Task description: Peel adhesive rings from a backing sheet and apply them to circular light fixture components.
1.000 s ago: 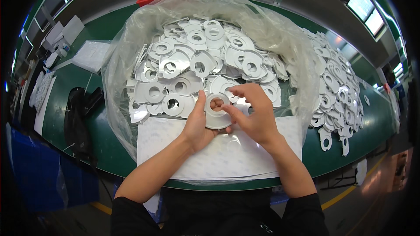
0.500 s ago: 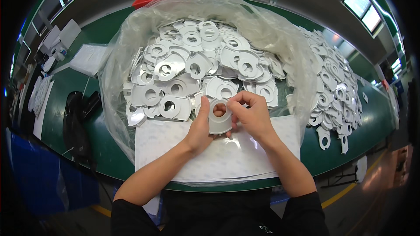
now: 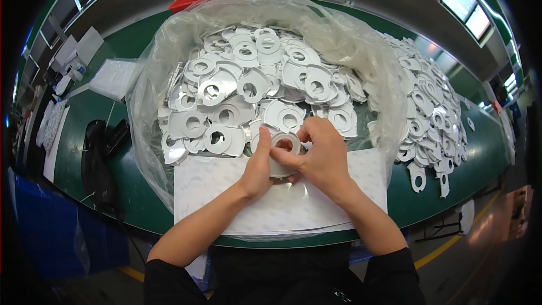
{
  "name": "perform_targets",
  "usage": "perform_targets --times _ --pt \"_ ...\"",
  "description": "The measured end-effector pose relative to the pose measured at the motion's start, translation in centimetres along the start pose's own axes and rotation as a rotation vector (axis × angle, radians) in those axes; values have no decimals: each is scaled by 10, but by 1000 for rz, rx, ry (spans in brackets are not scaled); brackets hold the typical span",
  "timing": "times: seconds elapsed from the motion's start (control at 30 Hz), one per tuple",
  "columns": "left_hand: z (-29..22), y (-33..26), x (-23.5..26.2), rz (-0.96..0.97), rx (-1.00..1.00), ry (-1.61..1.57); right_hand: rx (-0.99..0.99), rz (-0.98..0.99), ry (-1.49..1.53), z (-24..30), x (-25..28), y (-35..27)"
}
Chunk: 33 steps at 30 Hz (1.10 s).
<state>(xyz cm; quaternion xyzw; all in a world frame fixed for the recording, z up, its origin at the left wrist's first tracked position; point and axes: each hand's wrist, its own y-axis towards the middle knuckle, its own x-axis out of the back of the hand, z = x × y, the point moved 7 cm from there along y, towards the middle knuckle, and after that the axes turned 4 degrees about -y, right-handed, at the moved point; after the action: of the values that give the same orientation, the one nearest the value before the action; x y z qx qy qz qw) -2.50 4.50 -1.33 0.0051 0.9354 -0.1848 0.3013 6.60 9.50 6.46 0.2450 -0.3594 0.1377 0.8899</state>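
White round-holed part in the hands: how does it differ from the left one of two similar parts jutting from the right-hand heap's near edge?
The held part rests in the left hand, right hand over it; the heap part lies untouched on the green table. Fingers show through the held part's hole, table through the heap part's. Both are white with a round hole.

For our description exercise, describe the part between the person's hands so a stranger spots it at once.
On the green table, find the clear bag of white parts, then the white sheets at its near side. At their far edge, the left hand and right hand hold a round-holed part; its heaped neighbours lie unheld.
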Motion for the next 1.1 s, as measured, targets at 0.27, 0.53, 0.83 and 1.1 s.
perform_targets --times 0.27,0.53,0.83,1.1 --pt "-3 5 1 93 32 -151 64 220 99 -1 4 1" --pt "-3 6 -3 202 54 -178 117 -3 -142 1 -3 -1" --pt "-67 -25 -9 176 -317 170 -314 -212 766 -69 48 31" --pt "-124 -65 40 -395 -514 1512 -235 -749 1265 -108 135 29"
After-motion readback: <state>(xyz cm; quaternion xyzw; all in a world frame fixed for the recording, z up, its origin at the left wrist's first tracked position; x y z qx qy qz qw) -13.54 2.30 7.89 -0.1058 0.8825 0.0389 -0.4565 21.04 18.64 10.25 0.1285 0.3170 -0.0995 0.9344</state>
